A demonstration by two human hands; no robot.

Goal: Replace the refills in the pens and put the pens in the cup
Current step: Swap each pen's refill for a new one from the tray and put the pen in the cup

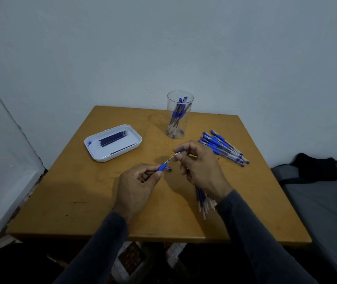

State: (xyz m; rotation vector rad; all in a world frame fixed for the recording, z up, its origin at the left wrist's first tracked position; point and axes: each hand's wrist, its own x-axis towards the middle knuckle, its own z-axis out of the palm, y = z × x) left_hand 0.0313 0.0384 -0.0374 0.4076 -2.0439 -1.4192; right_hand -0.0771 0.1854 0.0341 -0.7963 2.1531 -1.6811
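Left fingers (pixel 159 174) pinching the pen (pixel 162 167) by its blue rubber grip, right fingers (pixel 176 151) nipping the refill (pixel 173 157): light, thin, bendable, best held near the tip.

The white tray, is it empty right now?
No, the white tray holds several dark refills lying side by side, with one more near its front edge.

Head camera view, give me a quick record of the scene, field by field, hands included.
surface: wooden table
left hand: grips a blue-grip pen
right hand: pinches a small part at the pen's tip
cup: clear, upright, several pens inside
tray: white, holds dark refills
pen pile: loose, right of the cup
under right wrist: more thin sticks
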